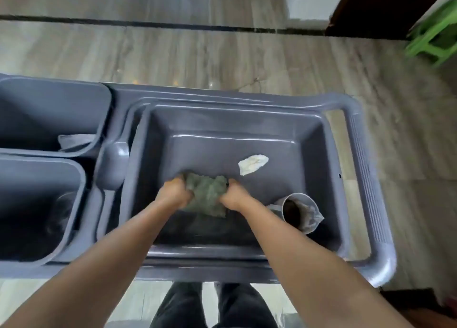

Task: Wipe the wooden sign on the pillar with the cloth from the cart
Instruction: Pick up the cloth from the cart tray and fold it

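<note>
A crumpled green-grey cloth (206,195) lies in the middle of the grey cart's deep tray (222,125). My left hand (174,191) grips its left side and my right hand (233,195) grips its right side, both with fingers closed into the fabric. The cloth rests low in the tray, near its floor. No wooden sign or pillar is in view.
A white scrap of cloth or paper (252,164) lies in the tray to the right of the hands. A grey jug (298,211) lies tipped at the tray's right front. Two grey bins (49,115) stand at the left. A green stool (435,35) is far right.
</note>
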The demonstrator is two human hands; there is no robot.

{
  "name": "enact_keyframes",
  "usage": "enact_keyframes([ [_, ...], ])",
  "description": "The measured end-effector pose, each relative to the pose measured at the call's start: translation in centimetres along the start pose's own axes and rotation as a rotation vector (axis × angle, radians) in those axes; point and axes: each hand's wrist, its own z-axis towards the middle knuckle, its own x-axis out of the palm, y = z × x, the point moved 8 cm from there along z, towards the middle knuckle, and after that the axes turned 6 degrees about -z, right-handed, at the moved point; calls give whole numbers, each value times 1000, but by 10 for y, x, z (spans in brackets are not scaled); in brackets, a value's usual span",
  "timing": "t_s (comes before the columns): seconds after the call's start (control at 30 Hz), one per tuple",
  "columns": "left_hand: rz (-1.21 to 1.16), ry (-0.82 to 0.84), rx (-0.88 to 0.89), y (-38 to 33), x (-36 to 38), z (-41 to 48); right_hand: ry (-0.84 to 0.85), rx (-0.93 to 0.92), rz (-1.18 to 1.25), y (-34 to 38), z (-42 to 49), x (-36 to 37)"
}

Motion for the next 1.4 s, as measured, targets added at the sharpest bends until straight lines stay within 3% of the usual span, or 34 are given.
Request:
enact_keyframes([
  [0.17, -116, -71, -105, 10, -2, 8, -172, 148, 174, -5, 15, 10],
  [0.33, -290, 22, -55, 6, -9, 4, -81, 136, 582, 0, 9, 11],
  [0.4, -444, 57, 16, 1, -16, 1, -35, 132, 738, 1, 1, 4],
  [0.5, -796, 141, 15, -4, -30, -4, -117, 132, 950, 1, -14, -18],
  [0.6, -1128, 351, -37, -18, -35, -13, -155, 110, 1191, 1, -30, -31],
  [0.67, -1197, 443, -13, -30, -38, -18, -183, 62, 1292, -1, -38, -36],
  [0.8, -1204, 453, 92, -52, -54, -34, -295, 28, 1357, -7, -74, -45],
  [1.0, -1100, 698, 317, -94, -64, -88, -388, -118, 1432, -17, -150, -66],
  [1.1, -1010, 801, 470, -128, -60, -137, -342, -176, 1369, -25, -206, -64],
  [1.27, -818, 1141, 712, -197, -27, -279, -240, -316, 1443, -65, -331, -30],
  [1.4, -493, 1427, 853, -221, 30, -420, -371, -495, 1553, -110, -448, -3],
])
